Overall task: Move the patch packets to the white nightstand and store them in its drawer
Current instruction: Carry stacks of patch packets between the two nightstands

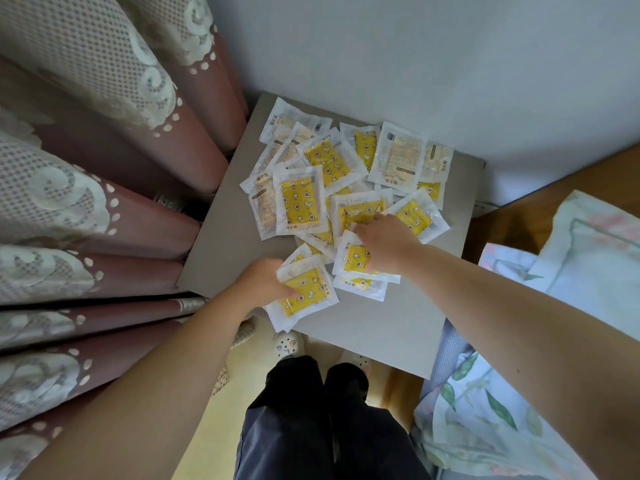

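On nightstand [381, 334]: patch packets [300, 202] scattered; left fingers [289, 292] grasping stack [308, 299], right fingers [364, 231] unclear; curtain [104, 209], bed [512, 417] flanking.

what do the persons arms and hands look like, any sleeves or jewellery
Both arms are bare as far up as the frame shows: no sleeve on the left forearm or the right forearm. The left hand and right hand wear no gloves, and no watch, bracelet or ring shows on the sides in view.
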Tool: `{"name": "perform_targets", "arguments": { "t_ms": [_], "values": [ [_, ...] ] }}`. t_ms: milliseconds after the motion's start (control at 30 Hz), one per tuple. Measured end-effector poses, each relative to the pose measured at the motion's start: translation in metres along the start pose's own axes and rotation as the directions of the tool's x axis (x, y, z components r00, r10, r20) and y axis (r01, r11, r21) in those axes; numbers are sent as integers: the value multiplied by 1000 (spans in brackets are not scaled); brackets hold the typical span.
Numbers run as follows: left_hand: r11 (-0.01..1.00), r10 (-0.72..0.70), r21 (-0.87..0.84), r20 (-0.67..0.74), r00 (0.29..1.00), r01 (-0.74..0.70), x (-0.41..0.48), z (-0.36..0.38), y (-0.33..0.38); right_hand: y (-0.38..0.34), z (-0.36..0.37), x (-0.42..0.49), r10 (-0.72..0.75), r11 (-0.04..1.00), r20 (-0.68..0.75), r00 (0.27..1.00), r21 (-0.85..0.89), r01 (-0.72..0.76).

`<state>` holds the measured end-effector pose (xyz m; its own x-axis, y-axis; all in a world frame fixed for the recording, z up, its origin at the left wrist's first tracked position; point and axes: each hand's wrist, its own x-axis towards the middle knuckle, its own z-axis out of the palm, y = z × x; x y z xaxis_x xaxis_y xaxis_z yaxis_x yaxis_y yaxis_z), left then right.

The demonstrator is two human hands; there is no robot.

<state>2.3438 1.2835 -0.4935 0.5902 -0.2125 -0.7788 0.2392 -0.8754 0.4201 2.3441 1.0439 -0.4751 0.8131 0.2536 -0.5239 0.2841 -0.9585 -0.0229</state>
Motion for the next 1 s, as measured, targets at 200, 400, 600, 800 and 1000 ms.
{"name": "perform_targets", "arguments": {
  "t_ms": [200,400,600,800,1000],
  "values": [
    [914,-9,-406,33,999,22,-15,5,-2,13,-3,-17,275,816,33,961,521,-251],
    [686,56,-726,-18,998,-52,-35,6,20,18,-13,-46,481,-88,266,835,963,-256],
    [577,44,-817,21,999,-8,-73,0,46,-4,-33,-99,445,-588,388,807,807,-64],
    [628,45,-776,-41,998,-60,-116,-11,51,-52,-55,-141,467,-614,365,806,789,-2],
    [729,142,-680,42,989,-76,-162,4,29,-124,-38,-179,561,-628,538,629,772,-100]
  ]
}}
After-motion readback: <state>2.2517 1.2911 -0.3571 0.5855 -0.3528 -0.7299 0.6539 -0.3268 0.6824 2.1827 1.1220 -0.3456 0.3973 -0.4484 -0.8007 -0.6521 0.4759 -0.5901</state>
